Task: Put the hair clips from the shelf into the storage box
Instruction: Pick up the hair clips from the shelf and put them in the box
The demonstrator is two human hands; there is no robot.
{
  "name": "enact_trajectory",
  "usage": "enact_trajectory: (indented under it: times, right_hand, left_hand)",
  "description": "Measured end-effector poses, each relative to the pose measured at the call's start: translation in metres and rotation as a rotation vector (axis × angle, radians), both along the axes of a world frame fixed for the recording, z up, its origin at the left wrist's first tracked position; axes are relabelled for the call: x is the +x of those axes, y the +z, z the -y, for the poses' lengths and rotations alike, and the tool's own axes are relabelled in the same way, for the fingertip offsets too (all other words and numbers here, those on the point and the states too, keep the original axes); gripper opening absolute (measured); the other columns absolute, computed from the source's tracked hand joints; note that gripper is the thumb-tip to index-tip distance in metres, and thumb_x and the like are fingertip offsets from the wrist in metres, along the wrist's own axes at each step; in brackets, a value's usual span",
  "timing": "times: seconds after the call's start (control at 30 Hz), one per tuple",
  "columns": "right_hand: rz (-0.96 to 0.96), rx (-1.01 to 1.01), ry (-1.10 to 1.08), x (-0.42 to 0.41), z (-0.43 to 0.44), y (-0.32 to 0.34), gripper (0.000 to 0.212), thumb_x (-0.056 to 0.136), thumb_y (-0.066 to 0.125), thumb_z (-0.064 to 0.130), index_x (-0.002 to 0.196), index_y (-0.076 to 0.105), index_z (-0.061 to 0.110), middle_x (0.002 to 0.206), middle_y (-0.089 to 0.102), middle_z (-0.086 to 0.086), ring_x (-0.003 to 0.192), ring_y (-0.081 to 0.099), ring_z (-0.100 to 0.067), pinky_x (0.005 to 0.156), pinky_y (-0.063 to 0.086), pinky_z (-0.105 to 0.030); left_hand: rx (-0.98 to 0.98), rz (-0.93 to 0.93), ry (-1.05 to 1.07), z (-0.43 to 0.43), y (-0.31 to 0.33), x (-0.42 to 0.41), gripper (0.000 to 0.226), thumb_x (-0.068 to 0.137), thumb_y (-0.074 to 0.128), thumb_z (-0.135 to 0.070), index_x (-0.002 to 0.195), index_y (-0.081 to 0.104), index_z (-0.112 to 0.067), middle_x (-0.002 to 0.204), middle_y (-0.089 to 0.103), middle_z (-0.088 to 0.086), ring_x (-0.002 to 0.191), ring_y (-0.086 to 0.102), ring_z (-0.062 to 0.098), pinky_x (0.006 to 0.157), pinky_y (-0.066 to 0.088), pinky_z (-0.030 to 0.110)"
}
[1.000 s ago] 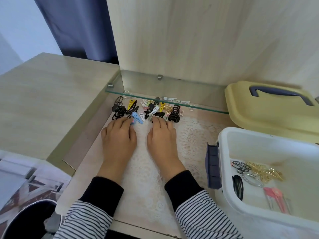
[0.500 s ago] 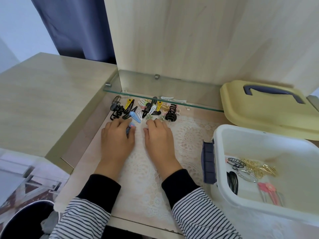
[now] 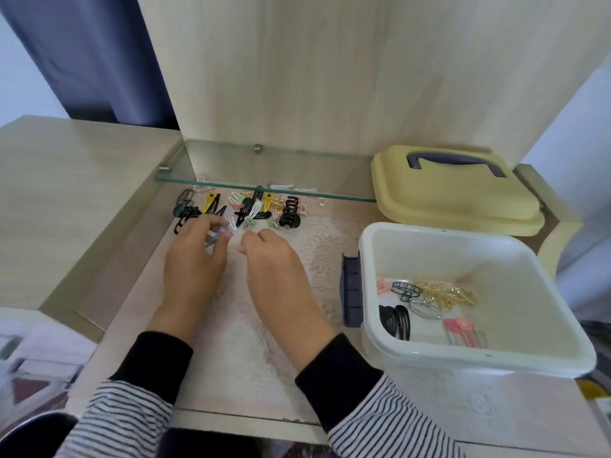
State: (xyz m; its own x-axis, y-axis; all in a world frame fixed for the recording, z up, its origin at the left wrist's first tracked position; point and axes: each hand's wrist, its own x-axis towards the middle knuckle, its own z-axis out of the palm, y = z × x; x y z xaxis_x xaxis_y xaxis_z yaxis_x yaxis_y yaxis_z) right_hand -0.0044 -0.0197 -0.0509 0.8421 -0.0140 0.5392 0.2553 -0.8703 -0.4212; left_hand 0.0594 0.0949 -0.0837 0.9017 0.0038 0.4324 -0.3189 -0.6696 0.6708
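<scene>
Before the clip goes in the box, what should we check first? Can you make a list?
1. Clip held: the left hand pinches a light blue clip in its fingers. Ok.
2. Box open: the storage box has no lid on; the yellow lid lies behind it. Ok.
3. Room in the box: much bare floor beside the clips already inside. Ok.
4. Way to the box: the right hand sits between the left hand and the box. Not ok.
5. Right hand holding something: its fingers curl under. Cannot tell.
6. More clips waiting: the pile of clips lies under the glass shelf. Ok.
</scene>
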Motion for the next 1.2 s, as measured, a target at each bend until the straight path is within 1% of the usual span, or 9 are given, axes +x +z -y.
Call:
enact_trajectory:
  times: [0.13, 0.2, 0.27, 0.37, 0.57, 0.67, 0.8, 1.03, 1.2]
  right_hand:
    - [0.049, -0.03, 0.029, -0.022, 0.023, 0.04, 0.034, 0.081, 0.06, -0.009, 0.114, 0.063, 0.0, 0.085, 0.064, -0.015, 0.073, 0.062, -0.034, 0.057, 0.047, -0.03]
    - [0.034, -0.029, 0.03, -0.03, 0.04, 0.061, 0.039, 0.083, 0.054, -0.007, 0.121, 0.06, 0.002, 0.09, 0.065, -0.014, 0.077, 0.062, -0.034, 0.062, 0.049, -0.035]
    - [0.048, 0.039, 0.009, -0.042, 0.065, 0.085, 0.029, 0.08, 0.052, -0.006, 0.104, 0.066, 0.003, 0.08, 0.065, -0.01, 0.068, 0.059, -0.027, 0.058, 0.041, -0.03]
    - [-0.072, 0.169, -0.015, -0.059, 0.105, 0.117, 0.018, 0.085, 0.051, -0.004, 0.087, 0.066, 0.004, 0.074, 0.065, -0.009, 0.068, 0.06, -0.025, 0.064, 0.044, -0.036]
    - [-0.543, 0.154, -0.082, -0.081, 0.199, 0.132, 0.025, 0.092, 0.049, 0.005, 0.093, 0.067, 0.022, 0.084, 0.067, 0.0, 0.076, 0.066, -0.01, 0.077, 0.055, -0.035]
    - [-0.779, 0.156, -0.024, -0.079, 0.226, 0.116, 0.021, 0.092, 0.052, 0.006, 0.089, 0.067, 0.02, 0.079, 0.072, -0.001, 0.075, 0.067, -0.011, 0.077, 0.057, -0.037]
    - [-1.013, 0.172, 0.12, -0.072, 0.234, 0.089, 0.016, 0.089, 0.057, 0.006, 0.09, 0.07, 0.016, 0.079, 0.073, -0.005, 0.071, 0.066, -0.013, 0.067, 0.052, -0.025]
    - [-1.234, 0.093, 0.201, -0.054, 0.209, 0.061, 0.019, 0.09, 0.053, 0.003, 0.1, 0.069, 0.003, 0.059, 0.065, 0.013, 0.053, 0.06, 0.003, 0.059, 0.047, -0.014]
    - [-1.196, 0.061, 0.169, -0.053, 0.203, 0.058, 0.024, 0.091, 0.051, 0.003, 0.103, 0.071, 0.008, 0.044, 0.057, 0.026, 0.042, 0.054, 0.01, 0.043, 0.037, -0.004]
  left_hand:
    - [-0.315, -0.017, -0.126, 0.032, 0.04, -0.011, 0.01, 0.089, 0.064, -0.015, 0.095, 0.061, -0.022, 0.089, 0.063, -0.01, 0.068, 0.058, -0.005, 0.068, 0.047, 0.013]
    - [-0.454, -0.036, -0.252, 0.051, 0.061, -0.019, 0.013, 0.088, 0.064, -0.016, 0.091, 0.059, -0.028, 0.09, 0.062, -0.01, 0.067, 0.06, 0.001, 0.066, 0.049, 0.019]
    - [-0.533, -0.053, -0.328, 0.072, 0.079, -0.026, 0.018, 0.088, 0.066, -0.015, 0.09, 0.058, -0.031, 0.09, 0.063, -0.009, 0.069, 0.062, 0.01, 0.065, 0.051, 0.024]
    - [-0.586, -0.128, -0.386, 0.098, 0.097, -0.037, 0.012, 0.09, 0.066, -0.015, 0.097, 0.063, -0.025, 0.09, 0.064, -0.009, 0.065, 0.064, 0.001, 0.065, 0.054, 0.018]
    - [-0.461, -0.287, -0.617, 0.159, 0.096, -0.054, 0.01, 0.087, 0.069, -0.023, 0.096, 0.07, -0.027, 0.086, 0.071, -0.008, 0.072, 0.065, 0.0, 0.07, 0.054, 0.016]
    - [-0.341, -0.252, -0.622, 0.173, 0.087, -0.059, 0.011, 0.085, 0.071, -0.025, 0.095, 0.071, -0.028, 0.08, 0.068, -0.017, 0.069, 0.058, -0.008, 0.067, 0.044, 0.006]
    - [-0.208, -0.139, -0.593, 0.182, 0.08, -0.063, 0.013, 0.084, 0.072, -0.027, 0.096, 0.071, -0.03, 0.082, 0.065, -0.022, 0.075, 0.057, -0.008, 0.072, 0.042, 0.007]
    - [-0.157, -0.101, -0.574, 0.183, 0.076, -0.063, 0.012, 0.085, 0.071, -0.028, 0.097, 0.072, -0.029, 0.089, 0.068, -0.018, 0.082, 0.06, -0.001, 0.071, 0.036, 0.003]
    - [-0.169, -0.079, -0.556, 0.181, 0.074, -0.065, 0.011, 0.086, 0.07, -0.027, 0.096, 0.071, -0.028, 0.087, 0.067, -0.019, 0.083, 0.06, -0.003, 0.074, 0.037, 0.002]
